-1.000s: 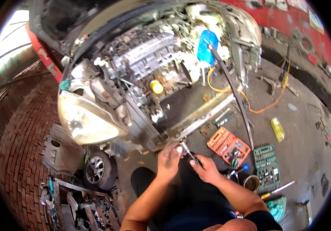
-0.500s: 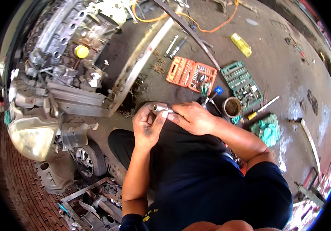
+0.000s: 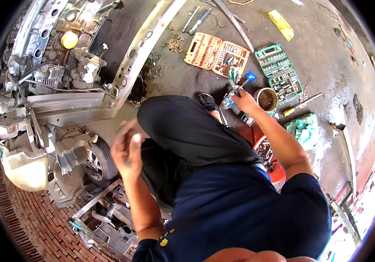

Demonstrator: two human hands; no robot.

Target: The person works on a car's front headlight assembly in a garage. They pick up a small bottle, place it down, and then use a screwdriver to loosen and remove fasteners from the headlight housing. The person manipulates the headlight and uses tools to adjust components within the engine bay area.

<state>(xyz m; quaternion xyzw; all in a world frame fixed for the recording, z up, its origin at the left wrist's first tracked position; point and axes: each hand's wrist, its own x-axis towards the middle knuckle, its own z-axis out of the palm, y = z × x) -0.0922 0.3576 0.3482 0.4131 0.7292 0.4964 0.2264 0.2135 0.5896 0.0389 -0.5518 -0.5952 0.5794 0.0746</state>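
My left hand [image 3: 127, 153] is raised beside my left knee, its fingers apart and bent, with dark smudges on the palm. I make out nothing held in it. Ahead of my foot, my right hand [image 3: 245, 102] has its fingers closed round the dark grip of a tool [image 3: 230, 99], which looks like a grey and blue power tool. Its lower part is partly hidden among other things on the floor. The small metal socket seen earlier does not show. Just right of that hand stands a round container [image 3: 266, 99] with brown contents.
An open orange socket case [image 3: 217, 54] and a green one [image 3: 279, 72] lie ahead. A red bucket [image 3: 276, 172] of metal parts stands by my right side. A yellow-handled screwdriver [image 3: 302, 105] lies right. The car's engine [image 3: 65, 43] and metal frame [image 3: 141, 50] are at left.
My hands have parted from the metal socket they held together. The left moved down and left, opening; the right went forward and right to the tool. The view shifted too.
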